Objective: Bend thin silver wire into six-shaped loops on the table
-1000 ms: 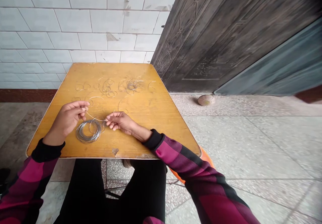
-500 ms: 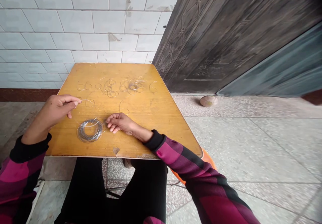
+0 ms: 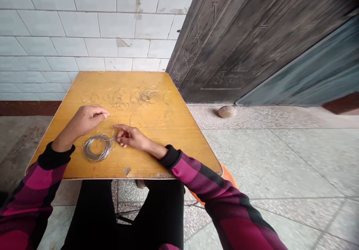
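A coil of silvery wire point(image 3: 96, 148) lies near the front left of the wooden table. Above and behind it, my left hand point(image 3: 84, 122) is closed, thumb and forefinger pinching a thin wire whose tip shows just past them. My right hand point(image 3: 131, 137) is at the coil's right edge, its curled fingers against a strand of the wire; the forefinger reaches out to the left. Behind my hands lie several bent wire pieces point(image 3: 120, 99), with a denser cluster point(image 3: 146, 95) to their right. One loose curved piece point(image 3: 136, 122) rests just behind my right hand.
The yellow wooden table point(image 3: 174, 152) has a chipped front edge, above my legs. A white tiled wall point(image 3: 92, 21) stands behind it, and a dark carved door point(image 3: 224, 55) to the right. A rounded stone-like object point(image 3: 227, 111) sits on the floor by the door.
My left hand has moved right, closer to my right hand, with the wire in its pinch. My right hand stays beside the coil, its forefinger now stretched further out.
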Motion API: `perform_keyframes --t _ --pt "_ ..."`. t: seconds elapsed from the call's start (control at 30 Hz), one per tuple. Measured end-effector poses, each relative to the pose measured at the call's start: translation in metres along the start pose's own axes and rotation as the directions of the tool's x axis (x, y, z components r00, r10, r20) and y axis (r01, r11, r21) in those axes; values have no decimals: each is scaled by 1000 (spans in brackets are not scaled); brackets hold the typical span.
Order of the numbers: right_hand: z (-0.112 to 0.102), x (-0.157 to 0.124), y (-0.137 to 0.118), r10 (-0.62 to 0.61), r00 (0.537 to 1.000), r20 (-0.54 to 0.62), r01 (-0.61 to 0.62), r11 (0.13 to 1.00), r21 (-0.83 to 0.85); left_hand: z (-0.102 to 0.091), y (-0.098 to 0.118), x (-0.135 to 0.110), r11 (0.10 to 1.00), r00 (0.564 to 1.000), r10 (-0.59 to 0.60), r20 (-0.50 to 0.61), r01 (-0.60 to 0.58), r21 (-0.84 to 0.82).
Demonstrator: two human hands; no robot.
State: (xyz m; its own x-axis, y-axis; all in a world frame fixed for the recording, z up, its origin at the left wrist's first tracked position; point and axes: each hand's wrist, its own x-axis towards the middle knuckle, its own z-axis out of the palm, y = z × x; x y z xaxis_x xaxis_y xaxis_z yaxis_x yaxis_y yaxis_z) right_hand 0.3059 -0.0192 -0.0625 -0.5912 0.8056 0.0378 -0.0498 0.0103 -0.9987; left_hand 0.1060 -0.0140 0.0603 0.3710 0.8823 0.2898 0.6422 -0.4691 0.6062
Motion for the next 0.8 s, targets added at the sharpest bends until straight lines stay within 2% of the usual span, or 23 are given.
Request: perform_keyframes --t 0.1,0.17,0.23,0.3,0.37,0.47,0.53,0.6,0.67,0.73,0.8 --pt "4 -3 -2 -105 994 17 106 983 -150 -2 11 -1 999 1000 22 -1 -23 -48" --pt "6 -6 -7 -188 981 47 193 935 -296 -5 18 -2 992 1000 -16 -16 14 -122" --pt "8 -8 -12 -254 959 125 283 861 -422 -9 23 -2 973 994 -91 -65 75 -219" --pt "9 -8 -16 -273 946 177 325 823 -466 -10 24 -1 940 977 -179 -117 135 -313" --pt "7 -8 -18 -258 960 110 281 868 -410 -7 21 2 897 958 -256 -128 187 -400" --pt "-1 -6 -22 -256 963 -83 240 957 -164 9 15 7 810 956 -294 4 251 -530" --pt "-8 -7 -29 -290 943 -164 288 957 -37 23 9 9 741 948 -279 152 313 -594" --pt "-13 -10 -36 -317 928 -194 316 948 -36 36 4 11 654 908 -274 318 418 -631" --pt "-16 -13 -43 -311 931 -190 302 950 -77 46 -4 11 538 849 -255 462 521 -662" --pt "-19 -15 -46 -270 943 -192 263 963 -62 52 -12 10 396 826 -231 514 563 -726" --pt "-21 -15 -45 -193 954 -230 202 979 19 54 -19 9 272 850 -225 477 525 -806"
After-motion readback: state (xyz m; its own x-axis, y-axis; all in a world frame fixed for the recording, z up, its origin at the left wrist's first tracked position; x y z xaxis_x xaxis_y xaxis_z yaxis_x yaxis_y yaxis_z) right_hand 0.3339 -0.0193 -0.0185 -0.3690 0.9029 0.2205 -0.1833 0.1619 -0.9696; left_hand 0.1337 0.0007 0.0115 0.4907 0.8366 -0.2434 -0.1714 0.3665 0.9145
